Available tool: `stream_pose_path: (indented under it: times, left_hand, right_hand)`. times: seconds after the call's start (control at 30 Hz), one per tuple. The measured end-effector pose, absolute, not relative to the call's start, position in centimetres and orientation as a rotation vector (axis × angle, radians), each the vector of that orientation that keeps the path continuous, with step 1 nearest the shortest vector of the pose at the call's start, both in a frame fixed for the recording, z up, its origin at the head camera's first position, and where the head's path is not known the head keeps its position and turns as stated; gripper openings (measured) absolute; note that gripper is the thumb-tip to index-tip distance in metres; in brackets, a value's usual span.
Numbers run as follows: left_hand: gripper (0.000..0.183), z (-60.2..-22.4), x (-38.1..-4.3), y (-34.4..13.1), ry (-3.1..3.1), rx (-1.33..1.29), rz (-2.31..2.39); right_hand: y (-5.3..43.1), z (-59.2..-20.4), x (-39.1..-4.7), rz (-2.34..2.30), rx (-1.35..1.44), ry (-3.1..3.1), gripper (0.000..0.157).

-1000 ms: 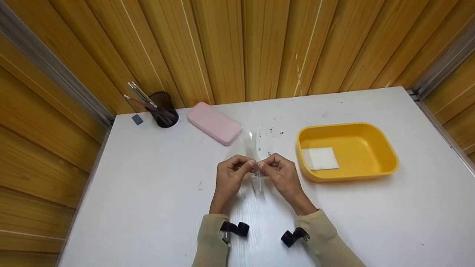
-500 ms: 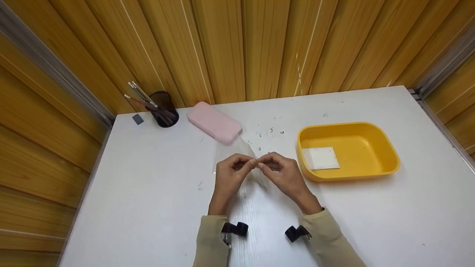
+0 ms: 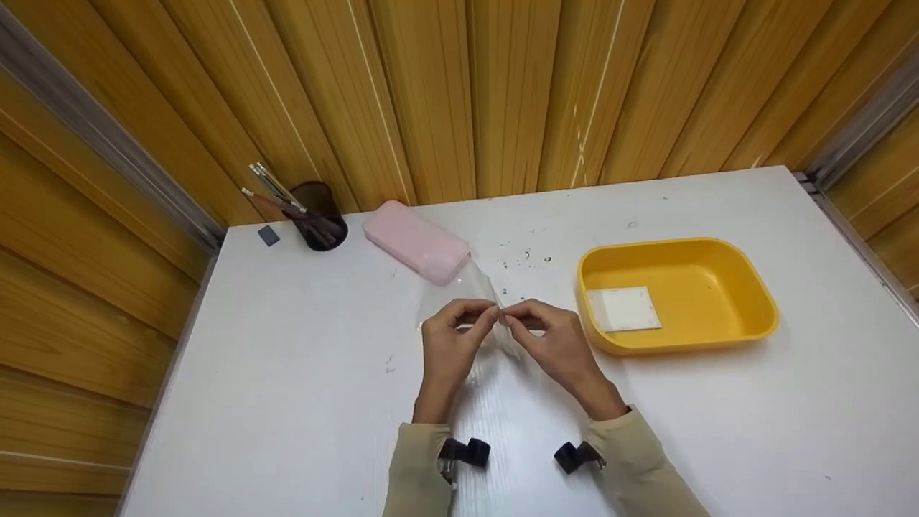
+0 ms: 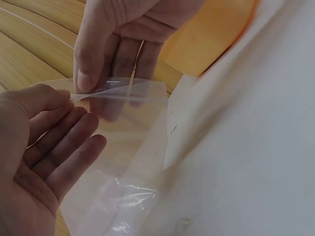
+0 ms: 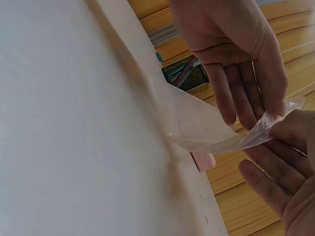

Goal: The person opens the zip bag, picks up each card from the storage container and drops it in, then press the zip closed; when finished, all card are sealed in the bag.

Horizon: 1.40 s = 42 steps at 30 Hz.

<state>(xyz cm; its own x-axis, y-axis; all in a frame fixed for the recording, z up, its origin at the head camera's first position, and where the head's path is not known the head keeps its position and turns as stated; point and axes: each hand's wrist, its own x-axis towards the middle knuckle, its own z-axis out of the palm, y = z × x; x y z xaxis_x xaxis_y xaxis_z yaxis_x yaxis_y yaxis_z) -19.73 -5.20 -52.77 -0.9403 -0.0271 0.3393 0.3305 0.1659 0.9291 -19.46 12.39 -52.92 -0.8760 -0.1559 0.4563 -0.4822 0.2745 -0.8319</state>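
A clear zip-lock bag (image 4: pixel 133 147) hangs between both hands over the middle of the table, its zip strip along the top edge in the left wrist view. My left hand (image 3: pixel 451 346) pinches that top edge between thumb and forefinger. Close beside it, my right hand (image 3: pixel 556 345) pinches the same edge, thumb on the near side and fingers seen through the plastic. The bag looks flat, with nothing visible inside. In the right wrist view the bag's mouth edge (image 5: pixel 263 130) is crinkled between the fingertips. Behind the bag lies a pink case (image 3: pixel 416 243).
A yellow tub (image 3: pixel 718 343) stands to the right, with a white square piece (image 3: pixel 626 309) lying in its left end. At the back left are a black mesh cup (image 3: pixel 319 215) of pencils and a small dark grey block (image 3: pixel 268 235). A wood-patterned wall (image 3: pixel 502 93) borders the white table.
The bag has swung from nearly upright between the hands to spread out leftward, near the pink case. Both hands stay at its edge, the right one shifting slightly.
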Motion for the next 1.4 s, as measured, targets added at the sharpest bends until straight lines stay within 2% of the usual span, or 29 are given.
stream_pose_path:
  times: [0.5, 1.0, 1.4]
  left_hand:
    - [0.006, -52.48, -19.41, -4.43, -2.183, -0.137, -1.846]
    - [0.003, -52.58, -19.56, -4.16, -2.140, -0.200, -1.800]
    - [0.006, -52.78, -19.52, -4.19, -2.092, -0.217, -1.851]
  right_hand:
    - [11.85, -53.23, -19.38, 1.549, 0.586, -2.233, 0.018]
    - [11.82, -53.00, -19.29, 1.471, 0.549, -2.260, 0.016]
    - [11.81, -52.99, -19.15, 1.615, 0.502, -2.239, 0.013]
